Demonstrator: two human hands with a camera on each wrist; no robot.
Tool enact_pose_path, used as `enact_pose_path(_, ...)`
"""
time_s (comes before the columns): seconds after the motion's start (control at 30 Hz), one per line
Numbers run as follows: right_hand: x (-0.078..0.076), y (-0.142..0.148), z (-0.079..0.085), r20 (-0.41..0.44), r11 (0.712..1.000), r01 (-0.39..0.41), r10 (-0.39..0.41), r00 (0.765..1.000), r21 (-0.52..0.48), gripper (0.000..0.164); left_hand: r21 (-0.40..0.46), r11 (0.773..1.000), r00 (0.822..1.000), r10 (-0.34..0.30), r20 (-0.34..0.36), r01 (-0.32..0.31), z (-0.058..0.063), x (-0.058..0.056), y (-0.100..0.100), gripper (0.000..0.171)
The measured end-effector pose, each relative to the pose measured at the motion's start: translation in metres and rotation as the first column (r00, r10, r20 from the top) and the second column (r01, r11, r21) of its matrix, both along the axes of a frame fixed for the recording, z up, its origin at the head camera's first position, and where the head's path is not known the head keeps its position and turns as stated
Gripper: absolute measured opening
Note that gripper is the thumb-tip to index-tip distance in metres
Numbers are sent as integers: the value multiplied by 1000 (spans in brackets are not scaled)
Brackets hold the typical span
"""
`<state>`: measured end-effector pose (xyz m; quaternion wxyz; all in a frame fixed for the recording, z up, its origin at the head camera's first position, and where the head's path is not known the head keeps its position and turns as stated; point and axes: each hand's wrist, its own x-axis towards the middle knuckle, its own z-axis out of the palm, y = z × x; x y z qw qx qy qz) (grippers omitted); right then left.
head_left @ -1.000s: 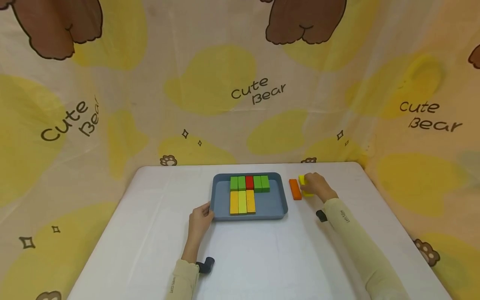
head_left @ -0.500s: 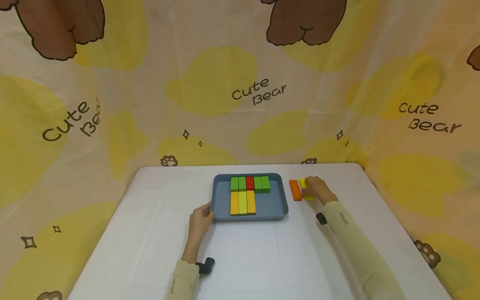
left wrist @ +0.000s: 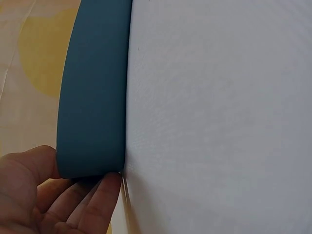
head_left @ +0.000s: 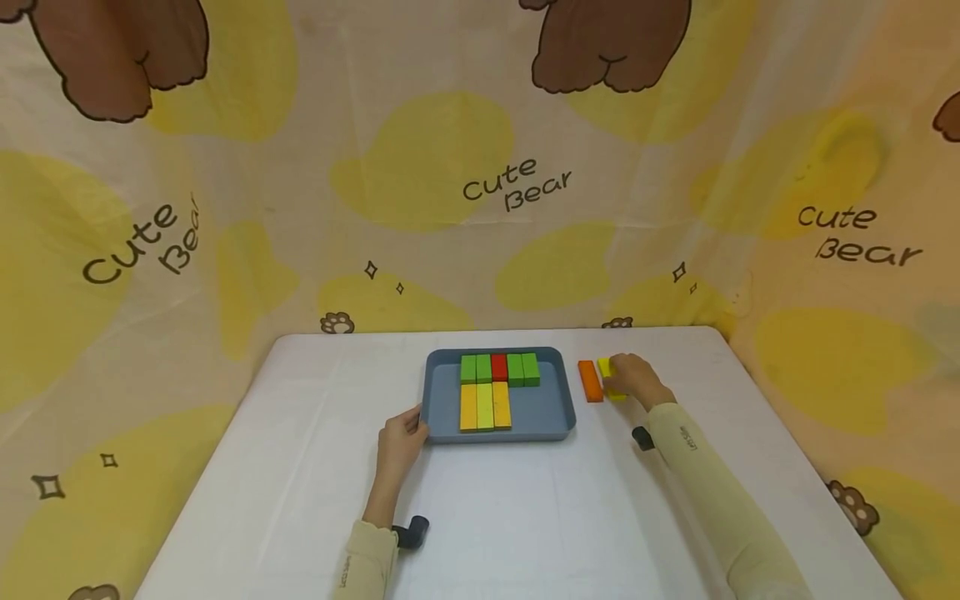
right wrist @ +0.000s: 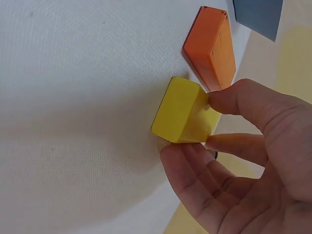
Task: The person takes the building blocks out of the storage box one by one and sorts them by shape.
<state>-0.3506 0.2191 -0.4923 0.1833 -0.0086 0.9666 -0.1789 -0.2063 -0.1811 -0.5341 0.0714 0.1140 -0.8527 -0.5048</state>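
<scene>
My left hand (head_left: pixel 400 439) holds the near left corner of a blue-grey tray (head_left: pixel 540 412). In the left wrist view the thumb lies on one side of the tray's wall (left wrist: pixel 95 97) and the fingertips on the other. Beyond the tray's right side, my right hand (head_left: pixel 636 379) pinches a yellow block (right wrist: pixel 178 109) between thumb and fingers, low at the table surface. An orange block (head_left: pixel 590 381) lies between it and the tray, nearly parallel to the yellow one. In the head view the right hand covers part of the yellow block.
Inside the tray, green blocks (head_left: pixel 530 368) flank a red block (head_left: pixel 499 367) in a back row. Before them, yellow-orange blocks (head_left: pixel 468 407) stand on both sides of a lime block (head_left: pixel 485 406). A printed curtain (head_left: pixel 420 167) rises behind the white table (head_left: pixel 495 517).
My right hand has shifted slightly towards me with the yellow block, bringing it more level with the orange one. For the last half second both hands stay nearly still.
</scene>
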Motion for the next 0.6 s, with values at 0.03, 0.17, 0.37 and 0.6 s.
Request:
enact_pose_path(0.03,-1,0,0,0,1000,-2,2,1000,3,61,-3,1000,1000,-1,-4,1,0,-1,0,43)
enact_pose_path(0.17,-1,1,-1,-51,1000,-13,15,999,24,59,-9,1000,1000,-9,-10,9,-3,-2,-1,42)
enact_pose_path(0.37,4,-15,9,-281,996,-79,90,955,49,54,-24,1000,1000,-3,-31,2,-3,-2,-1,42)
enact_pose_path(0.6,17,-55,20,-413,983,-182,182,892,39,50,-24,1000,1000,6,-7,-6,-3,-2,-1,42)
